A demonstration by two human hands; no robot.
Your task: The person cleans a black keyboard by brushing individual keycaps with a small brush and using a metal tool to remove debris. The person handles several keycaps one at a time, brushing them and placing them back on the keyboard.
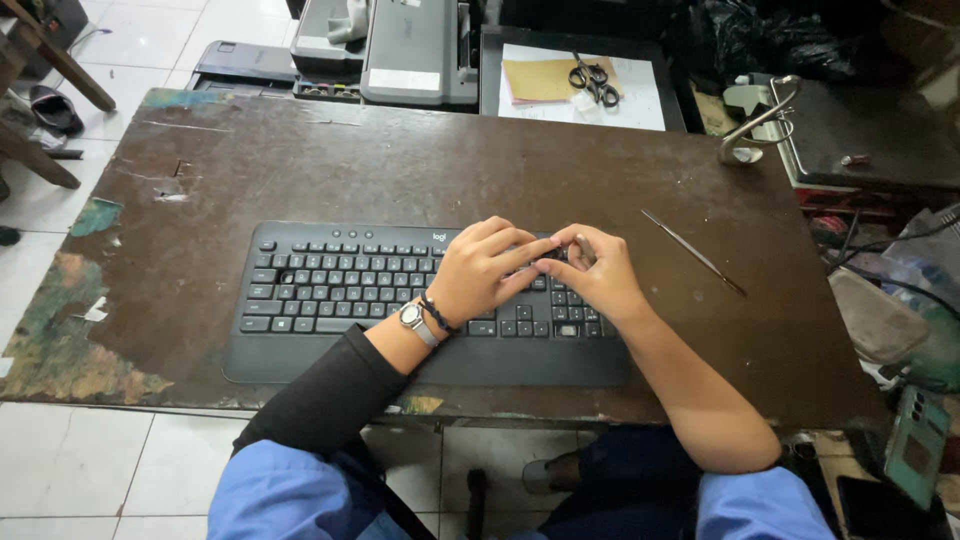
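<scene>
Keyboard (340, 300): black, keys with white legends. Worktop (400, 170): dark brown, worn, teal and ochre patches at left edge. Sleeves: black over blue. Wristwatch (412, 318): silver; bracelet (436, 313): black. Scissors (593, 78): black, on tan envelope (540, 80). Floor tiles (90, 470): white.

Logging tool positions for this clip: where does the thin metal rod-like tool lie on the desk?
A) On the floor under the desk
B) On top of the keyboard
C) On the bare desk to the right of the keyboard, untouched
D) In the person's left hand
C: the thin metal tool lies slantwise on the brown desk, right of the black keyboard, apart from both the left hand and the right hand, which meet over the keys.
</scene>
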